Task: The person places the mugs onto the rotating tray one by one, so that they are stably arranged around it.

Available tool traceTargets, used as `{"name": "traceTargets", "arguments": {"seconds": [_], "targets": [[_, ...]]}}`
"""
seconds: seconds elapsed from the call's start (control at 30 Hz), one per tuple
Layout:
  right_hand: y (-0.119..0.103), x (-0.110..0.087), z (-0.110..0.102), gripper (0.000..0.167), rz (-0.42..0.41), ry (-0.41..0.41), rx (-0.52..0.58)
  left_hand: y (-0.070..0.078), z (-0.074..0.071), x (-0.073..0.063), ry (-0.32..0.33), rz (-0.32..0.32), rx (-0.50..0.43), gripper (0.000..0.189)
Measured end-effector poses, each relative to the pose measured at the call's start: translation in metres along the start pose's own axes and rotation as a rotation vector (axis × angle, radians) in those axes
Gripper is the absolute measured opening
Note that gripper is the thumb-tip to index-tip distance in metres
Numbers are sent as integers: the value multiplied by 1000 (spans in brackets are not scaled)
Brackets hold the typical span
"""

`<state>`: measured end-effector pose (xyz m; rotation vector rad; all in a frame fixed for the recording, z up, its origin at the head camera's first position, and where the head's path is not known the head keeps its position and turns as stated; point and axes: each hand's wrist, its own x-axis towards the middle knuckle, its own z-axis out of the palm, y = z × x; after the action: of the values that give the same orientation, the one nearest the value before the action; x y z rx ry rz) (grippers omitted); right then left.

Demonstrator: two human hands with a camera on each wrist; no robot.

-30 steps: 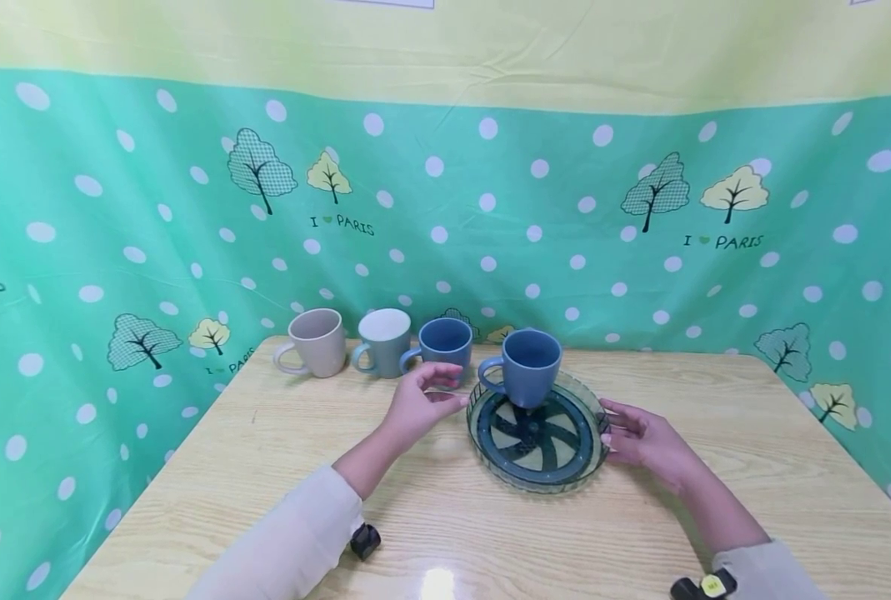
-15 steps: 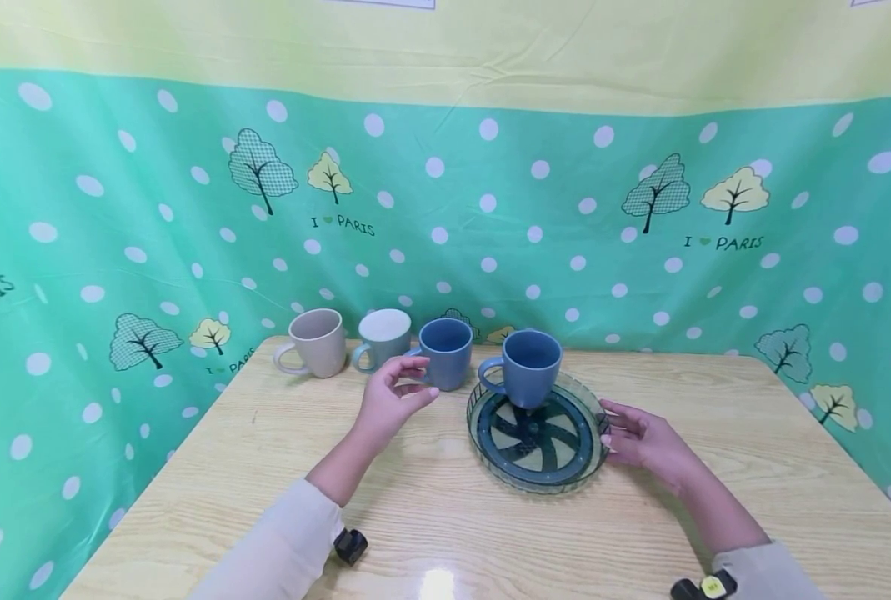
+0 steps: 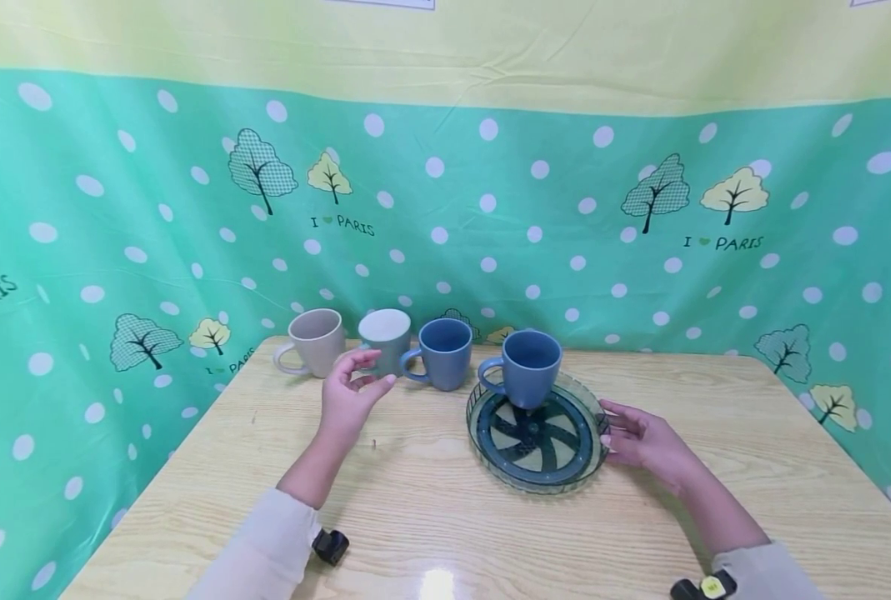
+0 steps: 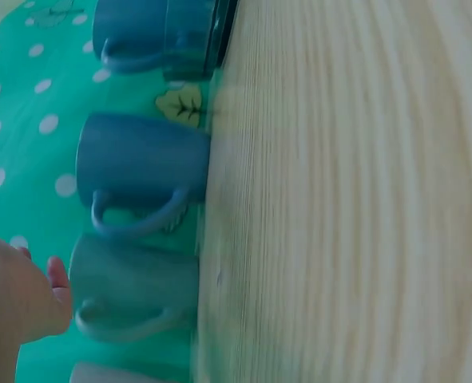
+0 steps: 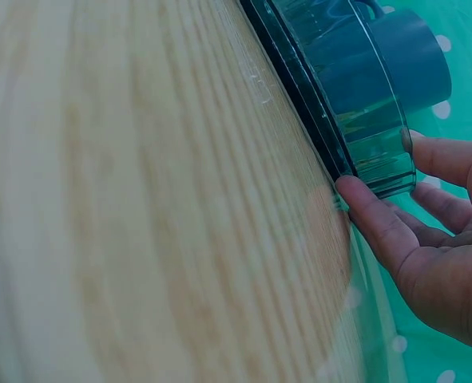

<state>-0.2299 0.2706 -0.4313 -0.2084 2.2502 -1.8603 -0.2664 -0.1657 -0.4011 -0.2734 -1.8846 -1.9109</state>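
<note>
Head view: bright, evenly lit
Tabletop (image 3: 445, 508): glaring white low in frame, softly shadowed beside right forearm (image 3: 719, 505)
Green mug (image 4: 133, 275): blurred in left wrist view
Right wrist view: dim, blurred toward foreground

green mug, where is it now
In the head view, the green mug stands slightly left of centre, between the pale mug and a blue mug, just beyond the left hand.

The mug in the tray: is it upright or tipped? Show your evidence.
Upright: the mug has its mouth facing up and its base down inside the tray.
</note>
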Motion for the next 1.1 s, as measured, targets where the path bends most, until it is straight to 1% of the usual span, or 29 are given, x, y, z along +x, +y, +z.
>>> {"name": "traceTargets", "arguments": {"seconds": [0.17,0.3,0.4,0.5,0.8,0.97,1.1], "targets": [[1,0,0,71,-1,-2,2,0,-17,4,56,-10,11,41],[1,0,0,70,-2,-4,5,0,-32,7,104,-25,53,43],[1,0,0,70,-2,-5,7,0,-44,9,138,-47,102,46],[1,0,0,70,1,-4,7,0,-54,10,158,-69,133,48],[0,0,0,71,-7,-11,8,-7,-76,15,246,-117,156,49],[2,0,0,71,-9,-8,8,-12,-88,18,278,-169,176,51],[2,1,-1,71,-8,0,9,-14,-96,22,313,-232,162,52]]}}
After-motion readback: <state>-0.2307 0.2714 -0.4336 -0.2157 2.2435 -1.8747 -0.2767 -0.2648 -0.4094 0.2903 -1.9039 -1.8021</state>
